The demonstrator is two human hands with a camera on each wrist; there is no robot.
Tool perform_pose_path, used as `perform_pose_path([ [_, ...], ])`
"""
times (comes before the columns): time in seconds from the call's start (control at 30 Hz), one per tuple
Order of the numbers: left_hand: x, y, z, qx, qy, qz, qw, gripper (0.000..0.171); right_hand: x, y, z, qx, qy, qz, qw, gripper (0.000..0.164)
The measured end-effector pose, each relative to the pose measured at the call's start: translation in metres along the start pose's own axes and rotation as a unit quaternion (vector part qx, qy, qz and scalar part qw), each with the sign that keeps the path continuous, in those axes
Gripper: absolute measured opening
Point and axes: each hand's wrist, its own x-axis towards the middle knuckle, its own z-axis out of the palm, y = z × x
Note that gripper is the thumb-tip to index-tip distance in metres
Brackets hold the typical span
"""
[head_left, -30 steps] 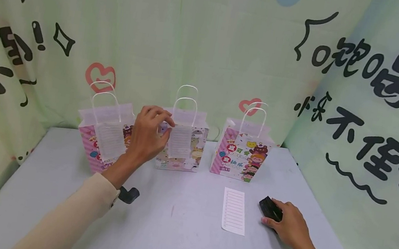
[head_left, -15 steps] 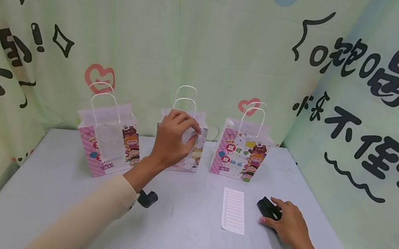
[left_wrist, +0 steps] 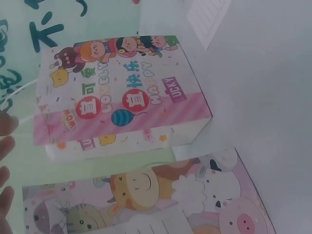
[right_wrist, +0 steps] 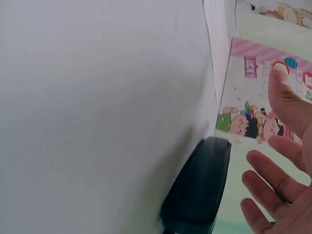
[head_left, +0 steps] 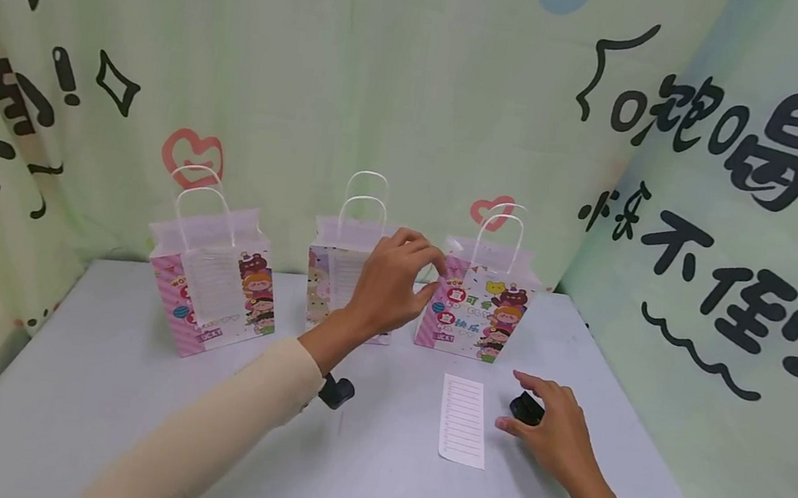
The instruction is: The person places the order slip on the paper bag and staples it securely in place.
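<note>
My left hand [head_left: 398,282] reaches toward the upper left edge of the right-hand paper bag [head_left: 479,314], its fingers loosely bent and nothing held. In the left wrist view its fingertips [left_wrist: 7,145] show at the left edge, close to that bag's white handle [left_wrist: 22,92]. My right hand [head_left: 557,430] hovers around a black stapler [head_left: 526,409] on the table, thumb and fingers spread apart from it. The right wrist view has the stapler [right_wrist: 197,190] on the white surface with the open fingers beside it. Left of the stapler lies a lined paper slip [head_left: 464,422].
A middle bag [head_left: 318,289] printed with animals and a left bag [head_left: 257,289] stand in the same row, each with a lined slip on its front. Curtains with black lettering hang behind the white table [head_left: 368,481] and along its right side.
My left hand has moved right, from beside the middle bag, across it to the right-hand bag. My right hand has let go of the stapler and spread its fingers.
</note>
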Motion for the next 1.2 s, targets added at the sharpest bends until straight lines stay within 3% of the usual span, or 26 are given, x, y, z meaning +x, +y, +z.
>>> perform_pose_path([
  [0.2,0.014,0.006,0.016,0.026,-0.03,0.008,0.9992,0.014,0.002,-0.014,0.009,-0.008,-0.015,-0.028,0.999,0.081],
  [0.43,0.025,0.01,0.028,0.025,-0.052,-0.002,0.9983,0.013,0.004,-0.026,0.019,-0.024,-0.049,-0.041,0.998,0.081],
  [0.7,0.032,0.015,0.038,0.037,-0.08,-0.012,0.996,0.014,0.006,-0.03,0.029,-0.061,-0.087,-0.028,0.994,0.083],
  [0.9,0.033,0.017,0.041,0.045,-0.104,-0.022,0.9934,0.014,0.002,-0.034,0.033,-0.086,-0.087,-0.02,0.992,0.079],
  [1.2,0.036,0.019,0.04,0.047,-0.122,-0.035,0.9907,0.016,-0.001,-0.041,0.032,-0.01,-0.089,-0.016,0.996,0.073],
])
